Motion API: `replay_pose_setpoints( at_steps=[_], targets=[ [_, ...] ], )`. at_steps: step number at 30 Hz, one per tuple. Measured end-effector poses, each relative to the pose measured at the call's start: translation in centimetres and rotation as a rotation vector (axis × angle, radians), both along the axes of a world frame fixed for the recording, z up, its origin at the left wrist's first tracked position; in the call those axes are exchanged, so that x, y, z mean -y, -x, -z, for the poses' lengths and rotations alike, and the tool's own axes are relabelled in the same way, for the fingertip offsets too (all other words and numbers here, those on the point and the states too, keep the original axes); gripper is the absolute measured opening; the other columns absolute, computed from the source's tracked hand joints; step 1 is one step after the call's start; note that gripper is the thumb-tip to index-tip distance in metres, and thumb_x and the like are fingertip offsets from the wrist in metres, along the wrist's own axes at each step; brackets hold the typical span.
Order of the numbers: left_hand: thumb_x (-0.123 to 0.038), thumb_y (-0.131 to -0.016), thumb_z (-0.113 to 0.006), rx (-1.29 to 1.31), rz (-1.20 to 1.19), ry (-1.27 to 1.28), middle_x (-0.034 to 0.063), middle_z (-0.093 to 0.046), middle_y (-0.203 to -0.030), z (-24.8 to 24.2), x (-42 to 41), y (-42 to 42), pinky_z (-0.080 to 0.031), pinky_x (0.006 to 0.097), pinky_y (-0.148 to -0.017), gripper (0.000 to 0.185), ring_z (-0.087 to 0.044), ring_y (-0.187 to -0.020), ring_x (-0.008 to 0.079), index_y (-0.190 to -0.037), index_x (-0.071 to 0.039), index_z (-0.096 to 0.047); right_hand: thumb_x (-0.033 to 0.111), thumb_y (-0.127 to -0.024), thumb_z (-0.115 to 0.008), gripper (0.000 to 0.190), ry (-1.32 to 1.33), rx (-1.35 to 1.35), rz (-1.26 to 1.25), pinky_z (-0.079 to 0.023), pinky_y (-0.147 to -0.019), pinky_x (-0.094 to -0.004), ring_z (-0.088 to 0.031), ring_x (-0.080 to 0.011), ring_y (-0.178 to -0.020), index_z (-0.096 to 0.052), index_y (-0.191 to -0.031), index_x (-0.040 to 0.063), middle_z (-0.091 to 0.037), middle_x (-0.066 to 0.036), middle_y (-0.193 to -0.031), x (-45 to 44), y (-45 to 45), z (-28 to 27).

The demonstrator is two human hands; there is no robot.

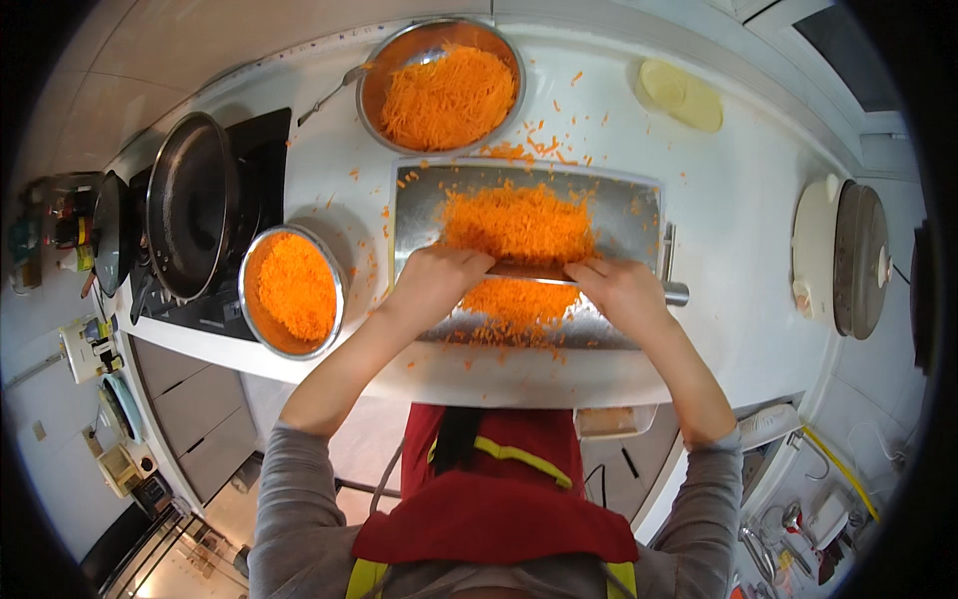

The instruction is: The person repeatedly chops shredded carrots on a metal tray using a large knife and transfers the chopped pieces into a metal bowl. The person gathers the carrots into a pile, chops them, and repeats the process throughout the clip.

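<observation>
A wide metal blade (533,271), probably a kitchen cleaver's, lies across a steel cutting board (625,202). My left hand (443,278) grips its left end, and my right hand (620,288) grips its right end. Just beyond my right hand a steel cylinder (676,293) sticks out; whether it is the cleaver's handle I cannot tell. Finely chopped carrot (520,221) is heaped on the far side of the blade. More chopped carrot (516,308) is spread on the near side. Both hands partly cover the blade's ends.
Shredded carrot fills a steel bowl (367,112) behind the board; a fork (325,97) leans by it. Left stands a steel bowl (338,307) of chopped carrot, beside a frying pan (191,210) on the hob. A yellow dish (679,96) and a lidded electric cooker (816,254) stand right.
</observation>
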State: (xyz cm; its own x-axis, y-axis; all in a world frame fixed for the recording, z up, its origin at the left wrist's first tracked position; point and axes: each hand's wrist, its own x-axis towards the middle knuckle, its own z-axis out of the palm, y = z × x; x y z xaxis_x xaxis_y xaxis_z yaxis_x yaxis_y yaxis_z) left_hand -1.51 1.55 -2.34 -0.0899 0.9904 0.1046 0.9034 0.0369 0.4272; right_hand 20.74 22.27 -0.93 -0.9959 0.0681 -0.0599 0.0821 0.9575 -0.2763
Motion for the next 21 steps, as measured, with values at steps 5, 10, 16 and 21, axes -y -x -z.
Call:
replay_pose_setpoints(
  at_steps=[5, 10, 16, 21],
  targets=[
    [-0.007, -0.082, -0.065, 0.079, -0.039, 0.119, 0.011, -0.071, -0.085, -2.7, -0.6, 0.5, -0.056, 0.0422, -0.066, 0.024, -0.07, -0.076, 0.0305, -0.106, -0.008, -0.07, 0.009, -0.078, -0.066, 0.032, 0.007, -0.072, 0.014, -0.056, -0.063, -0.0352, -0.07, -0.0229, -0.074, -0.069, -0.11, 0.011, -0.071, -0.002, -0.091, -0.3, 0.9, -2.7],
    [-0.007, -0.081, -0.066, 0.105, 0.007, 0.141, 0.0112, -0.071, -0.085, -1.3, -0.8, 0.5, -0.055, 0.0422, -0.065, 0.026, -0.07, -0.076, 0.0299, -0.107, -0.007, -0.07, 0.009, -0.077, -0.067, 0.03, 0.033, 0.003, 0.006, -0.056, -0.061, -0.0359, -0.07, -0.0241, -0.074, -0.069, -0.107, 0.011, -0.07, -0.004, -0.089, -0.8, 0.7, -2.1],
    [-0.005, -0.081, -0.065, 0.024, 0.004, 0.094, 0.0107, -0.071, -0.085, -0.4, -2.3, 1.6, -0.055, 0.041, -0.064, 0.025, -0.07, -0.075, 0.0301, -0.106, -0.008, -0.071, 0.009, -0.076, -0.067, 0.029, -0.022, 0.056, 0.031, -0.056, -0.062, -0.035, -0.07, -0.0229, -0.075, -0.069, -0.105, 0.011, -0.071, -0.002, -0.091, -1.8, 1.9, -0.8],
    [-0.005, -0.082, -0.065, 0.042, -0.054, 0.164, 0.0115, -0.072, -0.087, -3.2, -1.8, 1.5, -0.055, 0.0417, -0.066, 0.025, -0.07, -0.077, 0.0311, -0.106, -0.008, -0.071, 0.01, -0.078, -0.067, 0.027, 0.012, -0.034, 0.048, -0.055, -0.06, -0.0358, -0.07, -0.0236, -0.074, -0.07, -0.105, 0.012, -0.07, -0.002, -0.087, -1.3, 2.1, -3.0]
  ],
)
